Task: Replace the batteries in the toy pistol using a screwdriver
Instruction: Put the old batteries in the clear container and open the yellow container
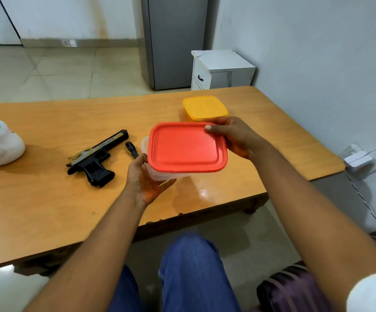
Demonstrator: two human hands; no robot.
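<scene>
While left hand cradles the container, right hand pinches its lid.

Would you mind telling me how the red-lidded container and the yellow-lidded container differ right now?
The red-lidded container is held above the table by both the left hand and the right hand; the yellow-lidded container rests on the table untouched. The red one is tilted toward the camera, the yellow one lies flat. Lids differ in colour. Both are rounded squares with lids on.
</scene>
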